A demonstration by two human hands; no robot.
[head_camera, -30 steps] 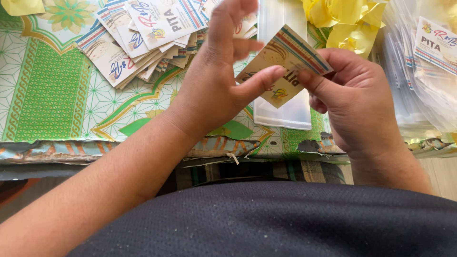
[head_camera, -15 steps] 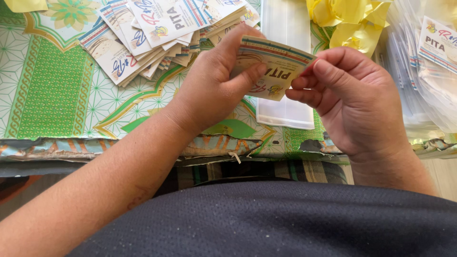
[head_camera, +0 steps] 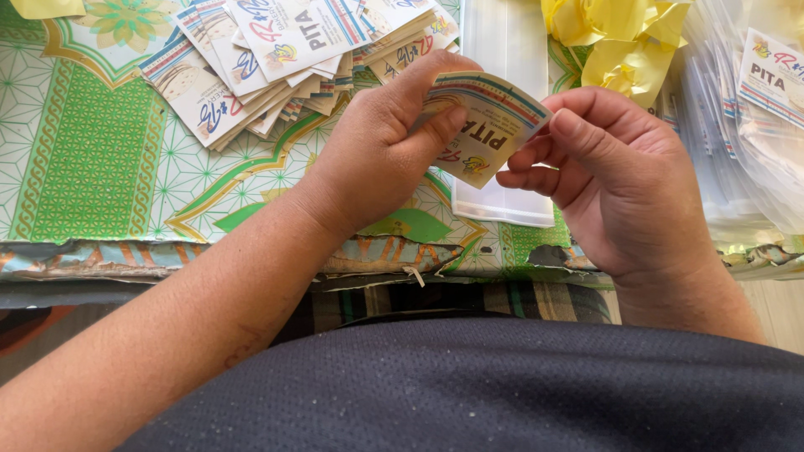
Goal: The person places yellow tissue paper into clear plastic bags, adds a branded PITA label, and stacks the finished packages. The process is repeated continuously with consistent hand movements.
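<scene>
From the head view we saw both hands up over the table's near edge, sharing one small printed paper label with a striped border. The left hand had it pinched, thumb pressed on the face and fingers curled behind, so the label bowed slightly. The right hand nipped the label's right edge between thumb and bent fingers. The label hung above the table, clear of it, just over a flat white plastic sleeve that ran away from us.

Beyond the left hand lay a fanned heap of matching printed labels, near the knuckles but apart. Crumpled yellow ribbon sat past the right hand, and a stack of clear plastic bags crowded the right side, close to that hand.

We found open room on the left, where the green patterned tablecloth lay bare. Its front edge was torn and frayed, right above our dark lap.
</scene>
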